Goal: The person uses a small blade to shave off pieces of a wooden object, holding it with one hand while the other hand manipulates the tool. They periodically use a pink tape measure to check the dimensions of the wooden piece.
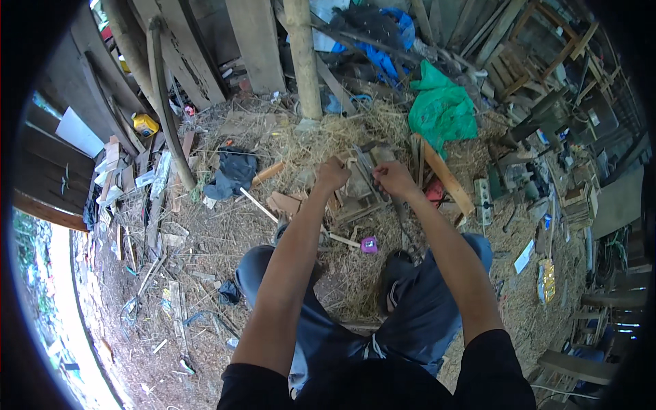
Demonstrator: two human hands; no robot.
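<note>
My left hand [333, 173] is closed beside a small pale piece of wood [351, 165], over a low wooden frame or block [355, 198] on the ground. What its fingers grip is too small to tell. Just to the right, my right hand [395, 179] is closed with fingertips pinched together; whatever they hold cannot be made out. Between the two hands a narrow grey strip [362, 161] slants away from me. Near my feet lies a purple tape measure [369, 244].
A long wooden plank [445, 176] lies right of my right hand, with a power strip [483, 198] beyond it. Ahead stand a wooden post [303, 61] and a crumpled green sheet [443, 106]. A black cloth [234, 172] lies left among shavings and scraps.
</note>
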